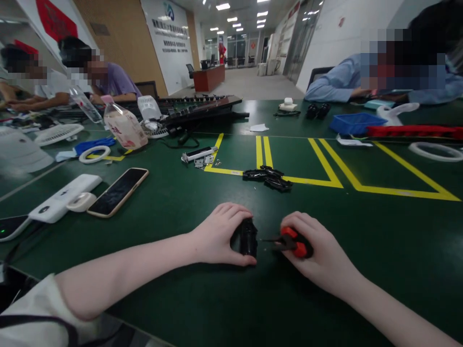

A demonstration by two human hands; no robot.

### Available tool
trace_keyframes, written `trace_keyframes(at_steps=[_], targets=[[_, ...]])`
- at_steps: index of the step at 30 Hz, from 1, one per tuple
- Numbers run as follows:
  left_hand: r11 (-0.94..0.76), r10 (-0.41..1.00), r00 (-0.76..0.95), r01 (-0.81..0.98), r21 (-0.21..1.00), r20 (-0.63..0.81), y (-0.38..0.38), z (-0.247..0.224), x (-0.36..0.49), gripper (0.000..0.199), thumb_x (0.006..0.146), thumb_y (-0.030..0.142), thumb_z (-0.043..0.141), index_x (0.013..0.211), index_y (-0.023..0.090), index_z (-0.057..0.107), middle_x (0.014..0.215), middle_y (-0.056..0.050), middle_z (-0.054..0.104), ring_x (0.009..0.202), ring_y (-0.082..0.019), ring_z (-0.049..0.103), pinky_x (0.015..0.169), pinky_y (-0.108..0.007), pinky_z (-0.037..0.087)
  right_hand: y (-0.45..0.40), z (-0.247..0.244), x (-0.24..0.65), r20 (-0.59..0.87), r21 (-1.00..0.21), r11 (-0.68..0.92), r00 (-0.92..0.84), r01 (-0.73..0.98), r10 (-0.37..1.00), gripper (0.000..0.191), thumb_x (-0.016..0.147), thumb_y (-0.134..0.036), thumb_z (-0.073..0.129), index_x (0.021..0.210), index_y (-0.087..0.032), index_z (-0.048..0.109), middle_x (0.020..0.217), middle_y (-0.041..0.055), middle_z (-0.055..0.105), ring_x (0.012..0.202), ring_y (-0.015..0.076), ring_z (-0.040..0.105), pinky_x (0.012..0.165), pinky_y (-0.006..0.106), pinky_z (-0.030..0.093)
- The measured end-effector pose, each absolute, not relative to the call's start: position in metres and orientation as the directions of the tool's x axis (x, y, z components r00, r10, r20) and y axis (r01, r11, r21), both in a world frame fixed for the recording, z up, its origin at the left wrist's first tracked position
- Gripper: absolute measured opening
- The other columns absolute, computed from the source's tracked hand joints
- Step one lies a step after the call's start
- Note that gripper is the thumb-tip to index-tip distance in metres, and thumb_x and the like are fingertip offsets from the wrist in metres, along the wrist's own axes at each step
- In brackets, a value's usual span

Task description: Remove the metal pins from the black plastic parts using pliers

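My left hand (226, 236) grips a black plastic part (248, 237) between thumb and fingers, holding it upright on the green table. In my right hand (314, 246) is a pair of pliers or cutters with red and black handles (294, 242). Its dark jaws (277, 242) point left toward the black part, with a small gap between them. Ahead of my hands lie several black plastic pieces (269, 177) in a loose cluster. A white-and-black strip-like part (198, 154) and small metal plates (204, 162) rest left of that cluster.
Yellow tape lines (325, 164) mark the green table (173, 299). Left of me lie a phone (118, 192), a white device (65, 197), a tape roll (94, 154) and a bottle (125, 125). A blue tray (352, 124) stands at far right. Several people sit around the table.
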State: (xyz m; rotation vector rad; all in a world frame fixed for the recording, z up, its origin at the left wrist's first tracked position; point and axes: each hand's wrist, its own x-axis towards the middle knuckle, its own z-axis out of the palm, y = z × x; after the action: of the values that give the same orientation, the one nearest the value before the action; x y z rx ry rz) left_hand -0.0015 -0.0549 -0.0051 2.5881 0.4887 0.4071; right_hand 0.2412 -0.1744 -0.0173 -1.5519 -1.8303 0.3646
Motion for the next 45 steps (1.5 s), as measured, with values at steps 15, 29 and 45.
trace_keyframes(at_steps=[15,29,45], targets=[[-0.823,0.466,0.867,0.353,0.446,0.174,-0.057,-0.006,-0.007,0.089,0.078,0.067,0.078,0.141,0.008,0.056,0.146,-0.019,0.062,0.143,-0.034,0.052,0.132,-0.059,0.019,-0.167,-0.020,0.244,0.436,-0.118,0.473,-0.383,0.873,0.815,0.032,0.099,-0.050,0.056,0.114,-0.021,0.059,0.099,0.0082,0.068,0.086,0.0233,0.061,0.071,0.037,0.046],[-0.803,0.506,0.847,0.394,0.447,0.163,-0.046,-0.003,-0.008,0.080,0.072,0.073,0.079,0.125,0.016,0.059,0.137,-0.016,0.066,0.137,-0.034,0.057,0.128,-0.059,0.028,-0.131,-0.010,0.251,0.425,-0.076,0.644,-0.559,0.762,0.712,0.031,0.102,-0.049,0.054,0.117,-0.022,0.058,0.102,0.0097,0.070,0.091,0.0245,0.066,0.077,0.040,0.055],[-0.808,0.487,0.855,0.363,0.463,0.179,-0.047,0.004,-0.005,0.078,0.075,0.073,0.078,0.123,0.014,0.060,0.112,-0.009,0.070,0.100,-0.028,0.064,0.086,-0.040,0.049,-0.130,-0.006,0.251,0.394,-0.050,0.620,-0.555,0.783,0.733,0.021,0.102,-0.039,0.057,0.114,-0.023,0.062,0.097,0.0095,0.073,0.082,0.0246,0.068,0.066,0.040,0.052]])
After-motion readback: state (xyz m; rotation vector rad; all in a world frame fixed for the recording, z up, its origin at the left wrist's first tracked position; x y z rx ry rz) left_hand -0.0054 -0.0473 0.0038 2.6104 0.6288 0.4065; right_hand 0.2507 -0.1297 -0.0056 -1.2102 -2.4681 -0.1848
